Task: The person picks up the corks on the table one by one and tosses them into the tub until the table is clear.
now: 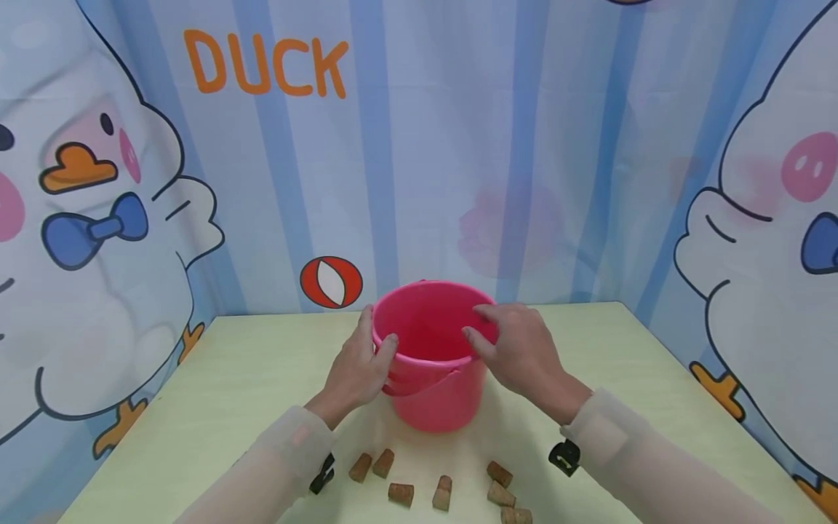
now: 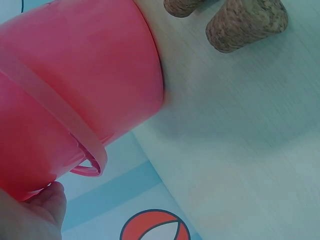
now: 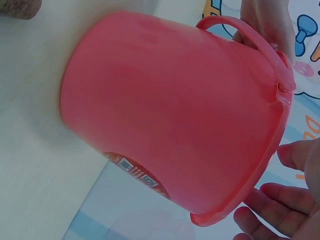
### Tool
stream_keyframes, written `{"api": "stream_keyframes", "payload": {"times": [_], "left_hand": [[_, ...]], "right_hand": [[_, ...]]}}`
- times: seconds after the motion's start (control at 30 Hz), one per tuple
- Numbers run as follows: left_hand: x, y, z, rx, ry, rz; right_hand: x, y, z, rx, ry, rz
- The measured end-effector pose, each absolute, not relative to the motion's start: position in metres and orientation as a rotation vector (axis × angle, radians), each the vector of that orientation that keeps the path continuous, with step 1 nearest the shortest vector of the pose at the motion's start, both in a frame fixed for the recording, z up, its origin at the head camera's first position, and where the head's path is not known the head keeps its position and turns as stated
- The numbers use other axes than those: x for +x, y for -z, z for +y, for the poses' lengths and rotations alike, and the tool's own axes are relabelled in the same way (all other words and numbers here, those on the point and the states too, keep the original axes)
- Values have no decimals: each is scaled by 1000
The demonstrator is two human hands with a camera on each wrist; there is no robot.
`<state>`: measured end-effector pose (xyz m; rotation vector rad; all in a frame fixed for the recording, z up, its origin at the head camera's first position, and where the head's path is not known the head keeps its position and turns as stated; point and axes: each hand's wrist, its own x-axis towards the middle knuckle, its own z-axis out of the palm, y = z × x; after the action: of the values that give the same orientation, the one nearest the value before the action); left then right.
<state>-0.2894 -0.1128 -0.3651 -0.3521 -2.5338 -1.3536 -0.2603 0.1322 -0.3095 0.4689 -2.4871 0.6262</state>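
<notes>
A pink plastic bucket (image 1: pixel 437 393) stands upright on the table, its pink handle (image 2: pixel 55 102) hanging against the side. My left hand (image 1: pixel 356 367) grips the rim at the left, thumb along the front edge and fingers on the outside. At the right side of the rim is my right hand (image 1: pixel 524 346), thumb and fingers spread apart. In the right wrist view its thumb (image 3: pixel 295 152) and fingertips come up to the rim without curling round it; firm contact is hard to tell. The bucket's lower inside is partly hidden.
Several corks lie near the front of the pale table (image 1: pixel 275 378), among them a left cork (image 1: pixel 361 467), a middle cork (image 1: pixel 441 493) and a right cork (image 1: pixel 500 474). A duck-printed curtain (image 1: pixel 432 145) rises behind the table and on both sides.
</notes>
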Motion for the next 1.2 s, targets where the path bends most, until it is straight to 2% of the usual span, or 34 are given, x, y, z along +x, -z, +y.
{"api": "stream_keyframes", "payload": {"times": [1.2], "left_hand": [[-290, 366, -114, -361, 1375, -2543]], "right_hand": [[-231, 318, 156, 461, -676, -2430]]}}
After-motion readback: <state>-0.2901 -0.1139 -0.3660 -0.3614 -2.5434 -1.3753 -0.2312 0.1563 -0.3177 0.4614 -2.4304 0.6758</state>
